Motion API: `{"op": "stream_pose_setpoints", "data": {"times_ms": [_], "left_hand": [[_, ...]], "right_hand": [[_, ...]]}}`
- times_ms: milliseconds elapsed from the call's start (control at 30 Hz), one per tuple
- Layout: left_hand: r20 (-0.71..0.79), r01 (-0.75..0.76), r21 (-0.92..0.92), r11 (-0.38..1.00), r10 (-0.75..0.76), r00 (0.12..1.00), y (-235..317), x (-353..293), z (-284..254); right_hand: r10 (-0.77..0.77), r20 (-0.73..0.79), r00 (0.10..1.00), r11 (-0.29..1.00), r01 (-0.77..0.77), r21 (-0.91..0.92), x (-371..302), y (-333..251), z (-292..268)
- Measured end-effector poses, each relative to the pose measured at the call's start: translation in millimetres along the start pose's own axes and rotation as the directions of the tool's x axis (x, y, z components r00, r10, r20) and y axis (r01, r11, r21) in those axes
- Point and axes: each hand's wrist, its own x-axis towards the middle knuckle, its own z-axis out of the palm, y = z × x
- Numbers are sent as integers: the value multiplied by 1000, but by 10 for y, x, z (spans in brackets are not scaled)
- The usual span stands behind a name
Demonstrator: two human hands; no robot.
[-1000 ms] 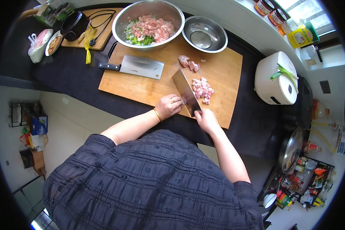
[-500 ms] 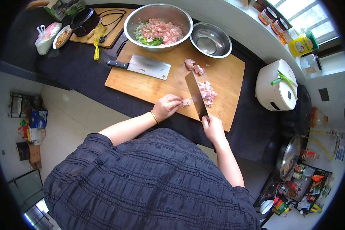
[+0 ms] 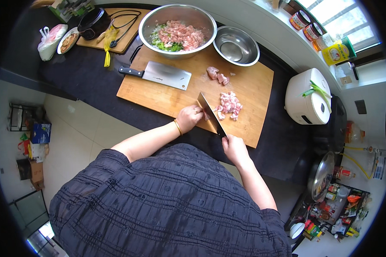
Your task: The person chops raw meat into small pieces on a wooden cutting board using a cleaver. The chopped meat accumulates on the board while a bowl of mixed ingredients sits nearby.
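Note:
My right hand is closed round the handle of a cleaver, whose blade stands on edge over the near part of a wooden cutting board. Close against the blade's left side, my left hand has its fingers curled over a small piece of raw meat, mostly hidden by fingers and blade. Right of the blade lies a heap of diced meat. Larger meat chunks rest farther back. A second cleaver with a black handle lies flat on the board's left side.
A big steel bowl holding minced meat and chopped greens stands at the board's back edge, beside an empty steel bowl. At right is a white rice cooker with scallion on its lid. A plate and black pot stand far left.
The cleaver has shifted left, up against my left hand. My left fingers are more curled over the meat. Small pieces formerly behind the blade now show on its right.

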Motion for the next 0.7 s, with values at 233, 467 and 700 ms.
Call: {"op": "stream_pose_setpoints", "data": {"times_ms": [233,467,700], "left_hand": [[-11,-30,-29,999,30,999,-76,-11,41],[-11,-16,-75,997,16,1000,-108,-38,84],[-12,64,-127,990,-66,998,-61,5,61]], "right_hand": [[-29,35,999,998,31,-56,148,-26,-20],[-46,57,997,996,50,-68,387,-44,38],[-47,11,999,998,47,-50,739,-104,218]]}}
